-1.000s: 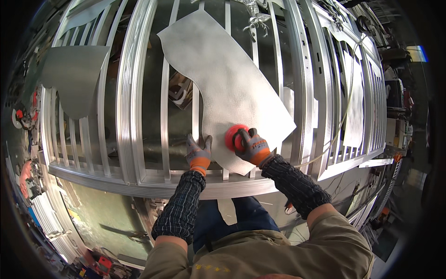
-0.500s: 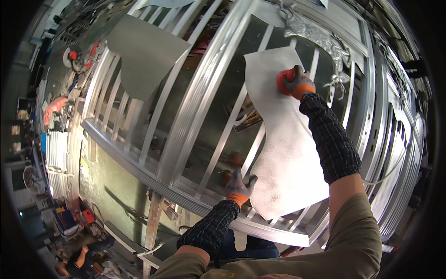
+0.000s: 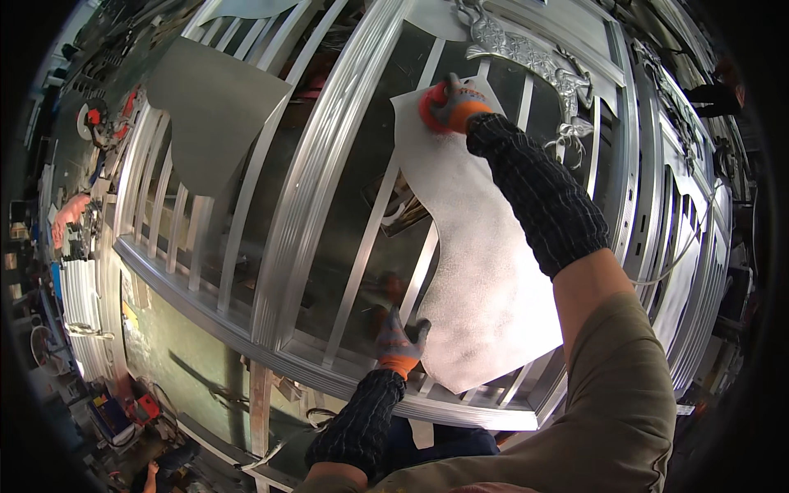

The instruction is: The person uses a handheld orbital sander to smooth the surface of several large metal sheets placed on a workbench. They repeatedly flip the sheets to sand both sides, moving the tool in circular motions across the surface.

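A pale metal sheet (image 3: 477, 246) with wavy sides lies across the bars of a silver metal gate frame (image 3: 308, 172). My right hand (image 3: 462, 105), in a grey and orange glove, is closed around a red round pad (image 3: 428, 112) that rests on the sheet near its far end. The fingers partly cover the pad, so its exact kind cannot be told. Close to the sheet's near left edge is my left hand (image 3: 398, 337), gloved alike, with thumb and fingers apart and nothing held. Dark striped sleeves cover both forearms.
Another grey cut sheet (image 3: 215, 119) lies on the bars at left. A silver cast ornament (image 3: 526, 56) sits beyond the pale sheet. More metal framing and a pale cable (image 3: 678, 259) are at right. A red-and-black power tool (image 3: 97, 119) stands far left; part of a person shows lower left.
My right hand has slid the red pad left and farther away, toward the sheet's far edge. My left hand stays beside the near edge, fingers still spread. The whole view has shifted slightly.
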Tool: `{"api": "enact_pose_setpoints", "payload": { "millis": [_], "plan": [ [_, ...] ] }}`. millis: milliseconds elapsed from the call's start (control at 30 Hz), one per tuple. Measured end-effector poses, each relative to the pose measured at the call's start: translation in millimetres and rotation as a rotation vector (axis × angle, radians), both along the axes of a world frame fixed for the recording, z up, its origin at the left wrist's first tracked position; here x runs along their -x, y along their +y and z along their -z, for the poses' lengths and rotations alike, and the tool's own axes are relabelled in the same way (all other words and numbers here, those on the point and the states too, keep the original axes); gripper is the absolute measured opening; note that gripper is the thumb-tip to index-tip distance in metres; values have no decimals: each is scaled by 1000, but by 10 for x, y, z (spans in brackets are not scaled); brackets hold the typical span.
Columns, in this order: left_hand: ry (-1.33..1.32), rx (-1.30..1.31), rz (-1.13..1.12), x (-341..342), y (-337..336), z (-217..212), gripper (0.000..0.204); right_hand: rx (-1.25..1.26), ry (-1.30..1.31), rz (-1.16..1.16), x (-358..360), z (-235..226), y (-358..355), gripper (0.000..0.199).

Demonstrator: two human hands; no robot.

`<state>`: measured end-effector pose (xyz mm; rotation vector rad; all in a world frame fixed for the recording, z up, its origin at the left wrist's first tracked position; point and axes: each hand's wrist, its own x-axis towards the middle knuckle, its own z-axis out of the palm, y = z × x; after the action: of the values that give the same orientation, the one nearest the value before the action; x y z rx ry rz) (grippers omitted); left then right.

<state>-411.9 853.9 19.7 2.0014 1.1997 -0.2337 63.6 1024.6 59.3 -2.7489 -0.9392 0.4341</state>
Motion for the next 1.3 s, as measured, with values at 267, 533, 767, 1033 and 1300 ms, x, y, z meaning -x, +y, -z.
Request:
{"api": "enact_pose_setpoints", "payload": {
  "millis": [267,533,767,1033,1300],
  "plan": [
    [1,-54,-11,62,-60,89,95,29,137,-109,244,-139,364,88],
    [-25,-66,1,4,7,19,93,38,12,129,-778,27,6,83],
    [-18,-23,-40,44,-47,142,91,27,-42,109,-370,90,-810,81],
    [-48,-102,10,103,-49,236,90,135,89,129,821,-265,-2066,80],
    [-3,-129,60,16,11,168,72,127,279,-136,2699,-324,-3512,77]
  ]
}}
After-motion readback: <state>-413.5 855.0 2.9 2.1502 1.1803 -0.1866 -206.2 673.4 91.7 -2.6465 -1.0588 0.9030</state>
